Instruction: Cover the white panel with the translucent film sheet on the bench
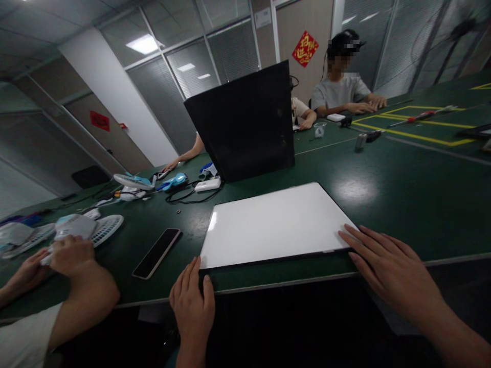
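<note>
Two bare hands frame a flat white rectangular panel [274, 225] with a thin dark edge, lying on the dark green matte worktop [402, 199]. Left hand [193, 301] rests at its near-left corner, fingers together; right hand [387, 268] lies flat at its near-right corner, fingers spread. A glossy black phone [157, 253] lies just left. No writing is legible.

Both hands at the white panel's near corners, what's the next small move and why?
Probably a slight pull or lift of the flat white rectangular panel toward the near edge of the dark green table. The left hand rests open at its near left corner and the right hand lies flat at its near right corner; neither grips it yet. The black phone beside it lies clear.
</note>
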`<control>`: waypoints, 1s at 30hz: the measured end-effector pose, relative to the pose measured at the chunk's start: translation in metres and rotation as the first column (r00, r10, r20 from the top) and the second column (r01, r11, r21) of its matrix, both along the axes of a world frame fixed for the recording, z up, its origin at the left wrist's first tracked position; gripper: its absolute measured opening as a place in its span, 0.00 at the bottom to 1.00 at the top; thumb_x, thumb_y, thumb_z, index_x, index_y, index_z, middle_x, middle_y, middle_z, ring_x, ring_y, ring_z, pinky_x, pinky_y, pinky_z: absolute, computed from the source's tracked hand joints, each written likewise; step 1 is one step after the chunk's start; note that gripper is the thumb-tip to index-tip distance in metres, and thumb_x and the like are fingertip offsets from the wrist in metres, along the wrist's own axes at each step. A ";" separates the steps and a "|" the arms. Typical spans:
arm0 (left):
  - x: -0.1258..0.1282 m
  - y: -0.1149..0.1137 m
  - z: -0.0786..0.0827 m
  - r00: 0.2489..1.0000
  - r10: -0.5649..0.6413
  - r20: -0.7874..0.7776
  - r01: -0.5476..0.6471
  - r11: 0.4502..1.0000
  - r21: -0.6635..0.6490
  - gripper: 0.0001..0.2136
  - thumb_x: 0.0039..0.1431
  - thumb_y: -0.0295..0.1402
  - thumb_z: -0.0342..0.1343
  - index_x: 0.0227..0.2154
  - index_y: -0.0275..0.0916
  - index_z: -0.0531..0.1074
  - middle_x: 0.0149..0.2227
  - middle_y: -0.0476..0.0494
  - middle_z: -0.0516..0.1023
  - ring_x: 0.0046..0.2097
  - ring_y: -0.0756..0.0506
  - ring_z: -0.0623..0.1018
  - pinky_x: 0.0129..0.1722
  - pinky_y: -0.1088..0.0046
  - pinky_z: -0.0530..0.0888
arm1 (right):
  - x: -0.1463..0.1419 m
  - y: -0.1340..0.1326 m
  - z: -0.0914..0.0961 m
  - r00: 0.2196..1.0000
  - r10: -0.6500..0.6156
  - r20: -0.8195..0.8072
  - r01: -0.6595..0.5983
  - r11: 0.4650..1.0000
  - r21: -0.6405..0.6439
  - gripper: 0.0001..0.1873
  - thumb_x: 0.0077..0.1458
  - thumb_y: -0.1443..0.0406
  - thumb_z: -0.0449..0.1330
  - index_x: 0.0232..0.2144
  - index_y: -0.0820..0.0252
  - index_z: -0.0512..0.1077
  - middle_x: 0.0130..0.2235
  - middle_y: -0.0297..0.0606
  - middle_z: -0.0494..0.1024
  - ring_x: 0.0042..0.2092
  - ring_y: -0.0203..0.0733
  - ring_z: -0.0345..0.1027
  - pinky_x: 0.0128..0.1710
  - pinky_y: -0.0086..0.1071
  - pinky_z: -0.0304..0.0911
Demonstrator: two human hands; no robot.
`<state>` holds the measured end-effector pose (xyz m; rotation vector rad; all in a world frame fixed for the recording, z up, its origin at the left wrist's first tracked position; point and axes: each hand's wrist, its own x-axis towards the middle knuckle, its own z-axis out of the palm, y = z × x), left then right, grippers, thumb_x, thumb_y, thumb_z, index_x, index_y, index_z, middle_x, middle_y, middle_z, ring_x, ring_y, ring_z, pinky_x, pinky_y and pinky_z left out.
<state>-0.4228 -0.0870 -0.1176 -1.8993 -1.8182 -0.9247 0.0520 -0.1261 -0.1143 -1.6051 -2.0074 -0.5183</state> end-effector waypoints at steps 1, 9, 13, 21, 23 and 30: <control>0.000 0.000 0.000 1.000 0.003 -0.002 -0.003 1.000 -0.001 0.22 0.76 0.38 0.45 0.65 0.37 0.71 0.63 0.32 0.78 0.64 0.32 0.74 0.64 0.50 0.66 | 0.000 0.000 0.000 1.000 0.004 0.006 -0.004 1.000 0.001 0.27 0.78 0.52 0.42 0.72 0.47 0.60 0.71 0.32 0.63 0.68 0.55 0.62 0.61 0.58 0.60; 0.000 -0.001 0.001 1.000 -0.004 0.016 0.004 1.000 -0.018 0.21 0.74 0.36 0.47 0.65 0.42 0.73 0.64 0.36 0.78 0.65 0.33 0.73 0.65 0.50 0.65 | -0.002 0.000 0.001 1.000 -0.014 -0.008 0.014 1.000 0.012 0.26 0.78 0.53 0.43 0.71 0.48 0.62 0.71 0.33 0.64 0.67 0.55 0.62 0.61 0.57 0.60; -0.001 -0.001 0.002 1.000 -0.012 0.009 0.012 1.000 -0.027 0.22 0.75 0.36 0.47 0.66 0.42 0.73 0.64 0.37 0.78 0.65 0.33 0.73 0.65 0.50 0.65 | -0.004 0.000 0.001 0.999 -0.029 -0.021 0.030 0.999 0.024 0.26 0.78 0.53 0.43 0.70 0.50 0.64 0.69 0.37 0.66 0.65 0.55 0.64 0.60 0.57 0.61; 0.002 -0.003 0.001 1.000 -0.007 0.017 0.008 0.999 -0.033 0.22 0.75 0.37 0.47 0.66 0.42 0.73 0.65 0.37 0.78 0.65 0.33 0.73 0.65 0.49 0.65 | -0.004 0.000 0.001 0.999 -0.031 -0.025 0.032 0.999 0.025 0.25 0.78 0.53 0.43 0.68 0.51 0.65 0.69 0.38 0.67 0.65 0.56 0.65 0.59 0.57 0.62; -0.001 -0.003 0.003 0.999 -0.005 0.036 0.007 0.998 -0.059 0.22 0.75 0.39 0.47 0.65 0.43 0.74 0.65 0.37 0.77 0.66 0.33 0.73 0.66 0.48 0.65 | -0.005 -0.001 0.003 0.999 -0.034 -0.021 0.035 0.999 0.037 0.25 0.78 0.53 0.43 0.68 0.51 0.65 0.68 0.38 0.68 0.64 0.55 0.66 0.59 0.57 0.63; -0.021 0.047 0.049 1.000 0.008 0.012 -0.002 0.895 -0.447 0.30 0.76 0.48 0.38 0.64 0.33 0.72 0.64 0.31 0.77 0.65 0.35 0.76 0.67 0.55 0.70 | 0.009 0.012 0.009 0.991 -0.081 -0.109 0.073 0.994 -0.083 0.33 0.76 0.41 0.38 0.72 0.48 0.59 0.69 0.38 0.67 0.63 0.57 0.67 0.54 0.59 0.68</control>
